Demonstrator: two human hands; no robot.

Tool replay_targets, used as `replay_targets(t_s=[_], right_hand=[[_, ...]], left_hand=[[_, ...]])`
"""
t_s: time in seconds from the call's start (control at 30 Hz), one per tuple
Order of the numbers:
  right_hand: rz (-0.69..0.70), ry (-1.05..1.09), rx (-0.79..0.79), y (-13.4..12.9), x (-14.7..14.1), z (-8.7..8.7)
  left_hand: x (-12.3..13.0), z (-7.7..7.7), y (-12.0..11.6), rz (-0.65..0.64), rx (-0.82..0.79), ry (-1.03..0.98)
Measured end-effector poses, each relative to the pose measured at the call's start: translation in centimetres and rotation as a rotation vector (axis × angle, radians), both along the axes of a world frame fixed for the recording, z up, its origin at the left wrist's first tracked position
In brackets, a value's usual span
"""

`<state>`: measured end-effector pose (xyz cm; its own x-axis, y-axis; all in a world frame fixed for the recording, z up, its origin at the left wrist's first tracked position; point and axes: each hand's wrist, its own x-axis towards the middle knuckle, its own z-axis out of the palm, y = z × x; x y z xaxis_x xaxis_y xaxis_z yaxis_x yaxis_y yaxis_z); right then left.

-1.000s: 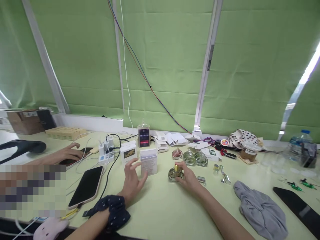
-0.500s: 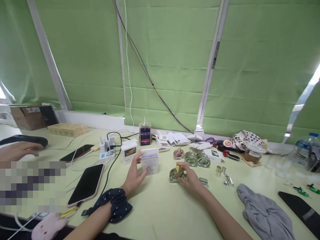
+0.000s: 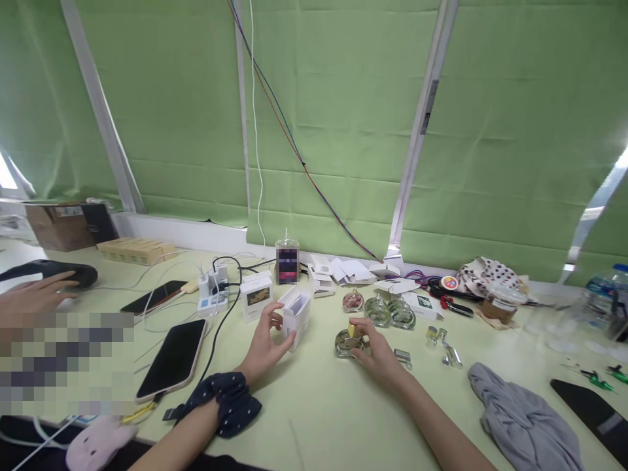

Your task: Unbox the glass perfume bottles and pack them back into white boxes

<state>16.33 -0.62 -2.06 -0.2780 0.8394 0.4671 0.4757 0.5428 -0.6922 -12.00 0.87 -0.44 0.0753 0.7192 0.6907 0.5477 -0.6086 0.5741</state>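
Note:
My left hand (image 3: 263, 341) has its curled fingers and thumb at the left side of a small white box (image 3: 297, 319). The box stands on the table with its top open and flaps raised. In my right hand (image 3: 375, 353) is a round glass perfume bottle (image 3: 343, 345) with a gold cap, held low over or on the table; my fingers are around the cap and side. Just behind stand a pink perfume bottle (image 3: 352, 300) and two green perfume bottles (image 3: 377, 312). Loose silver caps (image 3: 403, 356) lie right of my right hand.
Another white box (image 3: 256, 296) stands behind my left hand. Left are a phone (image 3: 171, 360), cables and a charger block (image 3: 212, 294). Another person's hand (image 3: 39, 297) is by a black mouse-like object. A grey cloth (image 3: 527, 418) and a lidded cup (image 3: 500, 302) are right.
The white box has turned at my left hand, so its open top and side now show. My right hand keeps the perfume bottle in nearly the same place. The view shifted slightly.

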Motion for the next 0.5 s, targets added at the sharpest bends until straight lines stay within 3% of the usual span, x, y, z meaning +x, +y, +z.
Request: replay_targets(t_s=[0.27, 0.5], right_hand=[[-0.001, 0.023, -0.005, 0.0, -0.2, 0.1], [0.015, 0.054, -0.001, -0.1, -0.5, 0.3]], left_hand=[[-0.1, -0.3, 0.6, 0.009, -0.009, 0.052], [0.6, 0.0, 1.4, -0.085, -0.163, -0.145]])
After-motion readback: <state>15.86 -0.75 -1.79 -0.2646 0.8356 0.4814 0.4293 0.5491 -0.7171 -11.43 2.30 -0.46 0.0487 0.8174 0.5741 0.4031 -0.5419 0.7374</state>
